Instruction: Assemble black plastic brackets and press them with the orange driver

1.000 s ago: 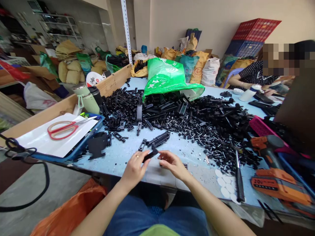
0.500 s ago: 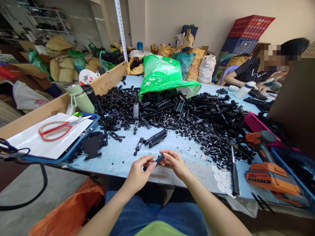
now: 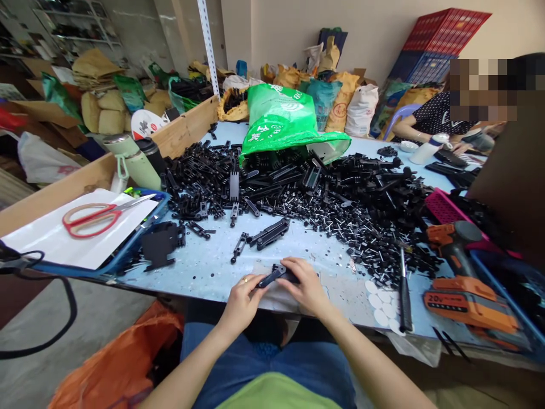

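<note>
A small black plastic part [image 3: 272,275] is held between both hands just above the table's front edge. My left hand [image 3: 243,295] pinches its left end between thumb and fingers. On the right end, my right hand [image 3: 304,284] has its fingers closed, covering that end. Just beyond the hands lie a long black assembly [image 3: 272,233] and a thin black link [image 3: 240,247]. A large heap of black parts [image 3: 204,176] spreads behind, with small pins and screws [image 3: 336,227] along its near side.
A hammer [image 3: 404,295], white discs [image 3: 385,307] and an orange cordless drill [image 3: 468,301] lie right. Scissors [image 3: 91,220] rest on white paper at left, near a green bottle [image 3: 136,165]. A green bag [image 3: 281,119] covers part of the heap. A person [image 3: 438,116] sits far right.
Both hands still hold a black part, which now lies lower and shows more of its length. My right hand has turned over its right end. The view has shifted slightly.
</note>
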Demonstrator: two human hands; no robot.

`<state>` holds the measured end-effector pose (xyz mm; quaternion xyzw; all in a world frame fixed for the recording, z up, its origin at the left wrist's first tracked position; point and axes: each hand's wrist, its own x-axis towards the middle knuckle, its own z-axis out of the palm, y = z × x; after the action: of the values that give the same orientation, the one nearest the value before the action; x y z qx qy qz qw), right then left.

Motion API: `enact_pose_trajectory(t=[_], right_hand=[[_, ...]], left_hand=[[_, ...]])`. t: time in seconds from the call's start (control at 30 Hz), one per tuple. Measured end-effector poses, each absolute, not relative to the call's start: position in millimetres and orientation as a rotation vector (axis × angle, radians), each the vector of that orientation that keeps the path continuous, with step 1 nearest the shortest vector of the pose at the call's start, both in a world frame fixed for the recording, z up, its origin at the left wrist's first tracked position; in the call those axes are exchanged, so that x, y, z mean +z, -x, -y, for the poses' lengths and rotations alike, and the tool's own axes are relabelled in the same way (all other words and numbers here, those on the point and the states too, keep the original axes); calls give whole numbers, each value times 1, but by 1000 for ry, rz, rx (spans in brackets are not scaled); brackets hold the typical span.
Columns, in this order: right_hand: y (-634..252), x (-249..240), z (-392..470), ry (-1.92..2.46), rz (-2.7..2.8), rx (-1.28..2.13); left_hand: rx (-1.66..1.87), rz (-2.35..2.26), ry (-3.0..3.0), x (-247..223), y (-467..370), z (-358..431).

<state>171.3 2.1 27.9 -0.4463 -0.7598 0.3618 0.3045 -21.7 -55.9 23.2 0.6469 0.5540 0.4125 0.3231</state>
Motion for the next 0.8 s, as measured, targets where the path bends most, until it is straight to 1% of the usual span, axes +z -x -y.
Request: enact_pose_trajectory(t=[0.03, 0.1, 0.17, 0.23, 0.43, 0.7, 0.8], right_hand=[[-178, 25, -2, 1171, 2191, 765], [-192, 20, -4, 1244, 2397, 494], [-202, 16, -8, 1395, 2397, 294], [-204, 17, -10, 1408, 2345, 165], [-170, 18, 4, 745, 2685, 254], [-157, 3, -1, 534, 2763, -10], [-155, -3, -1, 587, 2681, -32]], left_hand=[[1090, -1484, -1730, 16, 25, 57], [1064, -1535, -1799, 5, 30, 59], [1002, -1552, -1873, -1, 32, 58], [924, -1546, -1950, -4, 30, 57], [795, -1608, -2088, -12, 21, 53], [796, -1633, -2087, -14, 22, 53], [790, -1641, -2080, -13, 20, 54]])
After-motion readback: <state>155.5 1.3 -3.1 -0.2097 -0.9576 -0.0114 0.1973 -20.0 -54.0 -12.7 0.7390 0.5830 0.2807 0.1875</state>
